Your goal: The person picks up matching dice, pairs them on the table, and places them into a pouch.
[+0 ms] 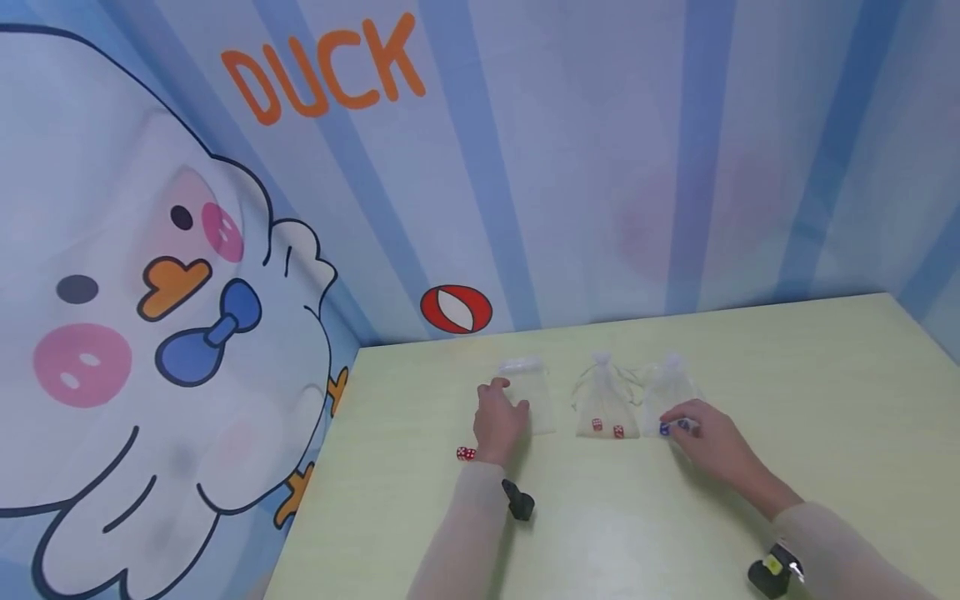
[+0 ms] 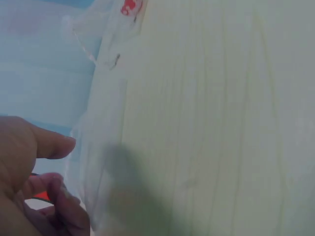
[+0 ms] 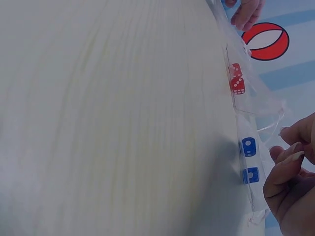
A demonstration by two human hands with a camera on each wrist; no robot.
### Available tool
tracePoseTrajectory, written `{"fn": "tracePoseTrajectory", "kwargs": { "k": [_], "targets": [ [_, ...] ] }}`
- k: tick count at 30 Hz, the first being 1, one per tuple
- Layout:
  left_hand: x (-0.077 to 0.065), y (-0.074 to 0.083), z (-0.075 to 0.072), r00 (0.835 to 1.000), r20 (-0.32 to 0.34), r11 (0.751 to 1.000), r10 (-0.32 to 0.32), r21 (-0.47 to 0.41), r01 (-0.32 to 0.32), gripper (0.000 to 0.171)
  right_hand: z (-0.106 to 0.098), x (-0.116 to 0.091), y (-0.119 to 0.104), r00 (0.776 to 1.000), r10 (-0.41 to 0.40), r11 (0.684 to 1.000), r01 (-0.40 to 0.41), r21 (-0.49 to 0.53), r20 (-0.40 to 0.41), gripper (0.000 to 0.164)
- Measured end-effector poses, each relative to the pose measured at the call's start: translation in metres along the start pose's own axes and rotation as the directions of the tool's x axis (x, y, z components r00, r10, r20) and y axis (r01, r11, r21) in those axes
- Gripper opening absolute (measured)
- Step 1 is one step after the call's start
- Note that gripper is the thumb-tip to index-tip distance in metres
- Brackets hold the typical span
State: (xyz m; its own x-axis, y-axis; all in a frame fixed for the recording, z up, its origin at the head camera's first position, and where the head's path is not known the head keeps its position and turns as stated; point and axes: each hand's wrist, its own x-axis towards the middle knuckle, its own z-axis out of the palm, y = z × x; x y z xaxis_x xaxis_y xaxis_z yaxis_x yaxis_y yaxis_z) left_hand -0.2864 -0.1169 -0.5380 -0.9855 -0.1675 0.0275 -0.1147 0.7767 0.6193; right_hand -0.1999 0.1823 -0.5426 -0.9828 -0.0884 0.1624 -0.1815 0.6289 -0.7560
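Note:
My left hand (image 1: 498, 421) hovers over the left edge of a flat see-through bag (image 1: 536, 404), its fingers loosely bent and a gap between thumb and fingers. Two red dice (image 1: 466, 453) lie on the table beside that wrist. In the middle, a sheer drawstring bag (image 1: 606, 396) has two red dice (image 3: 237, 84) inside, near its bottom edge. To its right lies another sheer bag (image 1: 667, 385) with two blue dice (image 3: 249, 146) in it. My right hand (image 1: 708, 442) is at this bag, fingers loosely curled, thumb and forefinger apart in the right wrist view.
All the bags lie in a row on a pale wood-grain table (image 1: 810, 400). Behind its far edge hangs a blue striped backdrop (image 1: 585, 167) with a duck printed at left. A black wrist device (image 1: 519, 500) sits on the left sleeve, another (image 1: 772, 571) on the right.

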Motion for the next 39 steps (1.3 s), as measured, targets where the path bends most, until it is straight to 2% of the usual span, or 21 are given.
{"fn": "tracePoseTrajectory", "kwargs": {
  "k": [7,23,27,31,35,39],
  "targets": [
    [0.002,-0.007,-0.004,0.994,0.004,0.994,-0.108,0.002,0.108,0.044,0.000,0.000,0.002,1.000,-0.012,1.000,0.013,0.010,-0.012,0.015],
    [0.004,-0.010,-0.006,0.992,-0.006,0.992,-0.123,0.033,0.123,0.035,0.007,0.001,0.000,1.000,0.007,0.999,-0.007,0.041,0.004,0.016],
    [0.005,-0.011,-0.004,0.991,0.002,0.990,-0.134,0.037,0.134,0.034,0.019,0.004,-0.005,0.998,-0.065,0.998,0.065,0.006,-0.006,0.018],
    [0.007,-0.011,-0.002,0.991,0.007,0.990,-0.132,0.044,0.132,0.032,0.036,0.012,-0.024,0.988,-0.151,0.988,0.152,-0.035,0.028,0.018],
    [0.007,-0.011,-0.002,0.992,0.012,0.991,-0.124,0.052,0.124,0.031,0.058,0.024,-0.043,0.965,-0.238,0.962,0.250,-0.114,0.106,0.020],
    [0.007,-0.009,-0.001,0.992,0.034,0.991,-0.124,0.052,0.122,0.030,0.078,0.037,-0.053,0.937,-0.304,0.925,0.334,-0.183,0.174,0.025]
  ]
}}
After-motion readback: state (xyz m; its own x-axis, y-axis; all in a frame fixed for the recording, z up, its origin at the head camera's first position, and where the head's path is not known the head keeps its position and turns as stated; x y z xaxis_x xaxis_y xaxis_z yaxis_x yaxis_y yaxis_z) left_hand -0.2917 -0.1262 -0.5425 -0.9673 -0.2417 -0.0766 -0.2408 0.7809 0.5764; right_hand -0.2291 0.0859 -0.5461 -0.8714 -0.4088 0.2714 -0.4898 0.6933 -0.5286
